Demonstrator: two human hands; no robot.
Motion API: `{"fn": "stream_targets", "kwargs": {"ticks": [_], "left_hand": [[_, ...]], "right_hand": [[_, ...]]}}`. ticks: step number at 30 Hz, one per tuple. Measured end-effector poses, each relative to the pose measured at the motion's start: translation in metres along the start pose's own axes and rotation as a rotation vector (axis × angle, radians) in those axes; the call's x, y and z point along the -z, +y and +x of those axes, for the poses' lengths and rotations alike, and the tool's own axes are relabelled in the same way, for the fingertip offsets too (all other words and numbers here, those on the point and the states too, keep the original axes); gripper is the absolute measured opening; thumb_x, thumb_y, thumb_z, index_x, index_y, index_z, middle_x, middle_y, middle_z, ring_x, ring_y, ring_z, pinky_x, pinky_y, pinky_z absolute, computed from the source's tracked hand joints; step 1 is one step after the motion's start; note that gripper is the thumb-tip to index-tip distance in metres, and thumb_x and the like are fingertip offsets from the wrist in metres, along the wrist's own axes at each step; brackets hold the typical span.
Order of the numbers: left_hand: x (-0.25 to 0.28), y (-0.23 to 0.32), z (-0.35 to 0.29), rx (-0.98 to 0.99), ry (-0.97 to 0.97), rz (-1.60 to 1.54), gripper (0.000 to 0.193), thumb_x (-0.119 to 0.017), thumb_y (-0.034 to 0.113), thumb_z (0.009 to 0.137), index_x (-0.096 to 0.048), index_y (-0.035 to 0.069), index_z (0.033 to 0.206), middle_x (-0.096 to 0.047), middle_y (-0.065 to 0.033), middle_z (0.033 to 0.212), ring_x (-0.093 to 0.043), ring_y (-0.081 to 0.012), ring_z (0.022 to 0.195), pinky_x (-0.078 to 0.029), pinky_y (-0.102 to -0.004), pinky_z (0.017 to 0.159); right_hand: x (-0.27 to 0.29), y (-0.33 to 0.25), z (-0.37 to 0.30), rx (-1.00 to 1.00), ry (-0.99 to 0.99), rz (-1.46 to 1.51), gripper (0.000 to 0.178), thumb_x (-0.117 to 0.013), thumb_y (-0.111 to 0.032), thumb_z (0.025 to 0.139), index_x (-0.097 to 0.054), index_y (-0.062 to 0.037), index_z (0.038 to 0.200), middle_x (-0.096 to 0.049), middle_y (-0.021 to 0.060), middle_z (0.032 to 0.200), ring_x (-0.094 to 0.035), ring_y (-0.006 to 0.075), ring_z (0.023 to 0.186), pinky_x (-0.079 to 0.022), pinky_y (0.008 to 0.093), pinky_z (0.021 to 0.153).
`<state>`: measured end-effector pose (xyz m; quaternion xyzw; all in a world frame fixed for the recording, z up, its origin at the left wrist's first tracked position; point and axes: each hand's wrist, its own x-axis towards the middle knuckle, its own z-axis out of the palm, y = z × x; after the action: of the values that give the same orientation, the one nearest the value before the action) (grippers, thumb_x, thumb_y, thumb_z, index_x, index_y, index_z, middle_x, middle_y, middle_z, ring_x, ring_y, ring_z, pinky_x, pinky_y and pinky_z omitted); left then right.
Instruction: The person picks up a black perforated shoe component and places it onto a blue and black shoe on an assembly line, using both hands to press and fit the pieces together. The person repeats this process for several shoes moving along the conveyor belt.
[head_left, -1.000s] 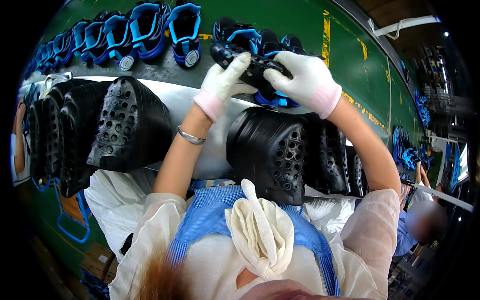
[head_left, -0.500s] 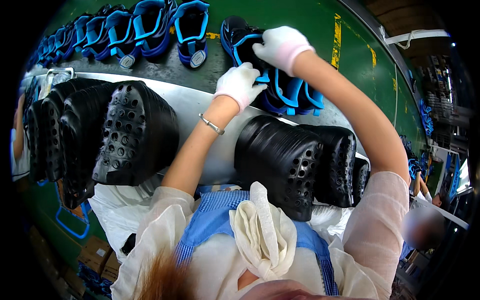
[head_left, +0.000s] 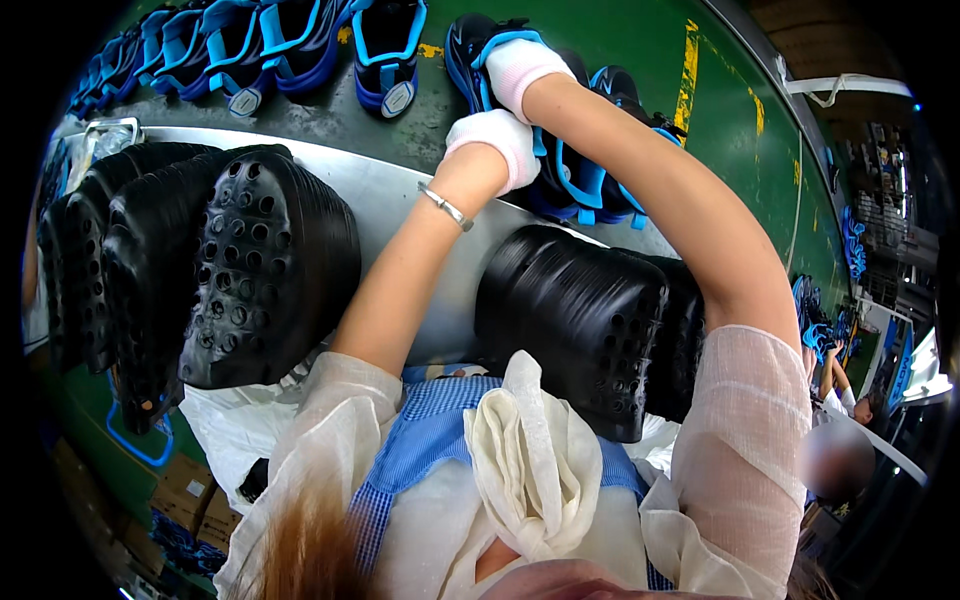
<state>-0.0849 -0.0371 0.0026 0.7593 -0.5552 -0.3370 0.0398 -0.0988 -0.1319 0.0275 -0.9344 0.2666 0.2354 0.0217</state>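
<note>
A black and blue sports shoe (head_left: 470, 52) lies at the far side of the metal table, toe pointing away. My right hand (head_left: 522, 74), in a white glove, reaches into its opening, and the fingers are hidden inside. Over the heel end, my left hand (head_left: 497, 138), gloved too, is closed round the shoe's edge; most of its fingers are out of sight. Right beside my hands, more blue-lined shoes (head_left: 578, 180) stand in a row. Closer to me are stacks of black, hole-studded insole-like pieces, one stack on the left (head_left: 262, 270) and one on the right (head_left: 570, 320).
A long row of similar shoes (head_left: 290, 50) runs along the far left. The bare metal table top (head_left: 425, 275) shows between the black stacks. Cardboard boxes (head_left: 187, 492) sit at lower left. Another person (head_left: 850, 395) is at the far right.
My right hand has moved left and deeper into the shoe. My left hand has shifted up and right onto the heel, its fingers no longer spread in view.
</note>
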Motion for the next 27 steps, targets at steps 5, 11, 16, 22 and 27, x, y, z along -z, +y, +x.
{"fn": "stream_targets", "kwargs": {"ticks": [5,11,16,22,27], "left_hand": [[-0.002,-0.008,-0.004,0.000,0.014,0.025,0.036,-0.053,0.034,0.079,-0.070,0.007,0.095,-0.066,-0.0172,0.100,-0.063,-0.0333,0.095,-0.051,-0.0388,0.083],[-0.010,-0.010,-0.015,0.016,0.146,-0.007,0.035,-0.056,0.038,0.078,-0.071,0.009,0.091,-0.067,-0.0146,0.095,-0.065,-0.0319,0.091,-0.053,-0.0404,0.078],[-0.008,-0.035,-0.013,0.201,0.565,0.112,0.028,-0.065,0.030,0.075,-0.066,0.016,0.099,-0.063,-0.0098,0.104,-0.063,-0.0312,0.091,-0.052,-0.0407,0.078],[0.003,-0.033,-0.046,-0.052,1.091,0.004,0.038,-0.071,0.033,0.074,-0.061,0.014,0.105,-0.054,-0.0113,0.112,-0.053,-0.0303,0.104,-0.046,-0.0389,0.086],[-0.034,-0.017,-0.056,-0.312,0.484,-0.250,0.056,-0.073,0.046,0.069,-0.062,0.016,0.116,-0.045,-0.0271,0.129,-0.045,-0.0406,0.121,-0.038,-0.0409,0.102]], "right_hand": [[-0.013,0.010,0.013,0.206,0.099,0.090,0.022,-0.057,-0.013,0.079,-0.069,-0.0028,0.095,-0.066,0.0206,0.098,-0.064,0.0354,0.090,-0.053,0.0400,0.078],[0.036,0.031,-0.089,0.330,0.206,0.274,0.032,-0.057,-0.029,0.082,-0.060,0.0007,0.094,-0.062,0.0214,0.082,-0.061,0.0368,0.081,-0.048,0.0419,0.075],[0.055,0.055,-0.199,0.165,0.397,0.272,0.030,-0.059,-0.017,0.083,-0.059,-0.0017,0.109,-0.062,0.0162,0.091,-0.061,0.0310,0.086,-0.048,0.0365,0.077],[0.027,0.101,-0.303,-0.167,0.621,0.334,0.026,-0.063,-0.013,0.084,-0.062,-0.0031,0.108,-0.065,0.0133,0.095,-0.065,0.0242,0.087,-0.050,0.0293,0.078],[-0.012,0.128,-0.373,-0.520,0.744,0.414,0.022,-0.060,-0.010,0.088,-0.064,-0.0020,0.108,-0.068,0.0101,0.097,-0.064,0.0149,0.087,-0.049,0.0264,0.080]]}}
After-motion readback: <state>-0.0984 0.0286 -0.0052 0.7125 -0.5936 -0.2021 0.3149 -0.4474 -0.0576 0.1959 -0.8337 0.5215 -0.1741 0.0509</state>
